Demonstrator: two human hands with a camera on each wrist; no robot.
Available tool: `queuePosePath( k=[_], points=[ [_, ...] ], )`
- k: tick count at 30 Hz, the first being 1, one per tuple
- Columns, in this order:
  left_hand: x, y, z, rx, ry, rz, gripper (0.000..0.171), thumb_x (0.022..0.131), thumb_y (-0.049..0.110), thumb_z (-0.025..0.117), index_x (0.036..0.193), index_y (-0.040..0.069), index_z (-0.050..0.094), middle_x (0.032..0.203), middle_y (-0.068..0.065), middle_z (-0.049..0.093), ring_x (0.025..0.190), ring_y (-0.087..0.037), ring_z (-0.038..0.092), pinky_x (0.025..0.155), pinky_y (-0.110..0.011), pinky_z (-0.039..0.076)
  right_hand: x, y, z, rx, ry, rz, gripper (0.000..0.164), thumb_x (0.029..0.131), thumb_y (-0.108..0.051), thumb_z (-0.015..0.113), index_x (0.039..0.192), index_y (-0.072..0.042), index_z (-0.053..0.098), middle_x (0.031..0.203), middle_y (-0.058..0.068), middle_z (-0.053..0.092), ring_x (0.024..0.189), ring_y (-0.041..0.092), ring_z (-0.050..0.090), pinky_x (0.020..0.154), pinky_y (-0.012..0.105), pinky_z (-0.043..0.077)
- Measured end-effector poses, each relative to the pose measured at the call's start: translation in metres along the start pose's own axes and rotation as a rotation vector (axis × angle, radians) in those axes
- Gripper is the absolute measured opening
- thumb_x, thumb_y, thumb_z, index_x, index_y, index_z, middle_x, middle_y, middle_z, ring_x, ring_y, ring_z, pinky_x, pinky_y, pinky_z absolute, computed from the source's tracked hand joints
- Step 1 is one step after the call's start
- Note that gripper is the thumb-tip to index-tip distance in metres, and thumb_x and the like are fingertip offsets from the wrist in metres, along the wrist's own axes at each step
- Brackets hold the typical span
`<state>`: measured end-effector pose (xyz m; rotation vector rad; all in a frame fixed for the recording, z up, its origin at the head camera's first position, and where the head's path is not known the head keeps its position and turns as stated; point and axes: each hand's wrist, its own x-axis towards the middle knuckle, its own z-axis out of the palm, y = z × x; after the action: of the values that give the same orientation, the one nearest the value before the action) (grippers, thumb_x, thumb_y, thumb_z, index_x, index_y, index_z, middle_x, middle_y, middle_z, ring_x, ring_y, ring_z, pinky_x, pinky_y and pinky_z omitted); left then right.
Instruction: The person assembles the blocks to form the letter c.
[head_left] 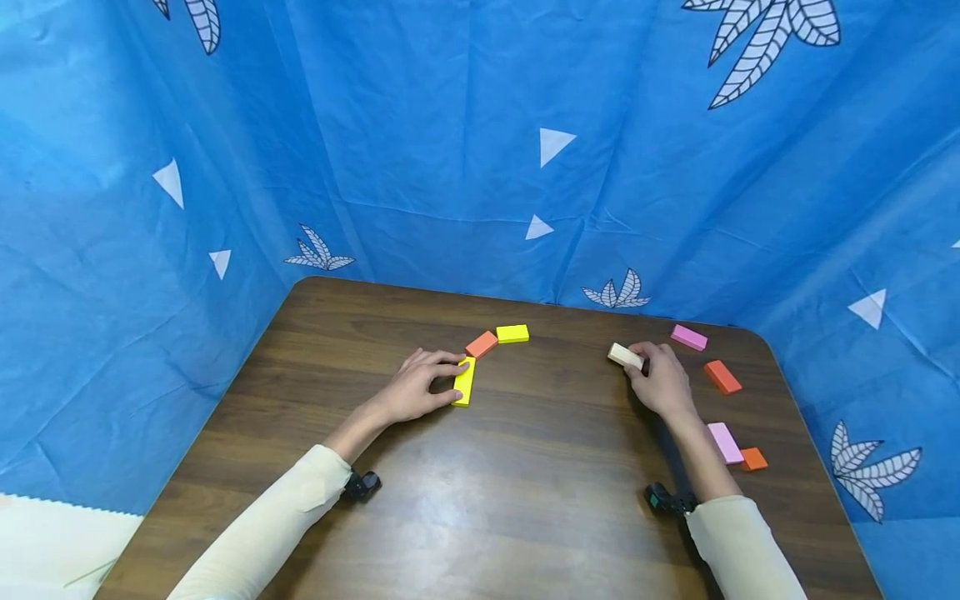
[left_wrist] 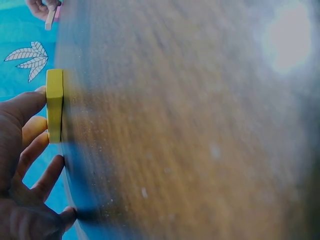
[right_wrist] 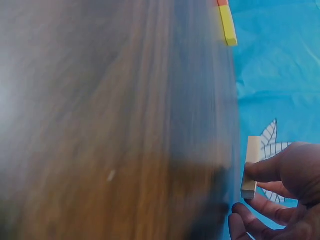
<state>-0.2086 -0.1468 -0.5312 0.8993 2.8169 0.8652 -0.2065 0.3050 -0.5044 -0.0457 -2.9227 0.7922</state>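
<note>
On the left, my left hand (head_left: 414, 387) has its thumb and fingertips on a yellow block (head_left: 463, 382) lying on the table; in the left wrist view, thumb and fingers sit against that block's side. An orange block (head_left: 482, 344) lies at an angle off its far end, followed by a second yellow block (head_left: 513, 334), forming a bent line. My right hand (head_left: 663, 382) pinches a cream block (head_left: 626, 356) between thumb and fingers, farther right. From the right wrist, the thumb shows on the near face of this block.
Right of the right hand lie a pink block (head_left: 689, 337) and a red-orange block (head_left: 722, 377). Nearer, a light pink block (head_left: 725, 442) lies beside an orange block (head_left: 753, 459), close to the right forearm. Blue patterned cloth (head_left: 480, 167) hangs behind the brown table (head_left: 480, 500).
</note>
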Motion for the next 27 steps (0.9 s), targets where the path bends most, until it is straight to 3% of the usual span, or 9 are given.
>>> queuePosePath(
  k=[9,15,27],
  points=[
    [0.000,0.002,0.000,-0.011,-0.003,-0.004,0.055,0.100,0.036,0.078,0.151,0.019,0.065,0.162,0.001,0.057,0.151,-0.031,0.049,0.134,-0.070,0.016,0.011,-0.014,0.009,0.009,0.004,-0.041,0.035,0.102,-0.011,0.067,0.136,0.001,0.068,0.124,0.029,0.062,0.099,0.041,0.057,0.086,0.060,0.046],
    [0.000,0.001,0.000,0.000,0.003,-0.005,0.055,0.100,0.036,0.079,0.151,0.018,0.065,0.161,0.000,0.058,0.149,-0.032,0.051,0.134,-0.071,0.017,0.020,-0.023,0.018,0.015,-0.008,-0.064,0.036,0.104,-0.011,0.065,0.138,0.001,0.067,0.130,0.030,0.061,0.111,0.049,0.059,0.095,0.066,0.047],
    [0.000,0.000,0.000,-0.011,0.000,-0.004,0.055,0.101,0.036,0.078,0.151,0.018,0.065,0.162,0.000,0.057,0.149,-0.032,0.051,0.134,-0.071,0.016,0.031,-0.036,0.031,0.022,-0.023,-0.069,0.035,0.103,-0.011,0.066,0.137,-0.001,0.068,0.134,0.029,0.061,0.118,0.050,0.057,0.102,0.067,0.047]
  ],
)
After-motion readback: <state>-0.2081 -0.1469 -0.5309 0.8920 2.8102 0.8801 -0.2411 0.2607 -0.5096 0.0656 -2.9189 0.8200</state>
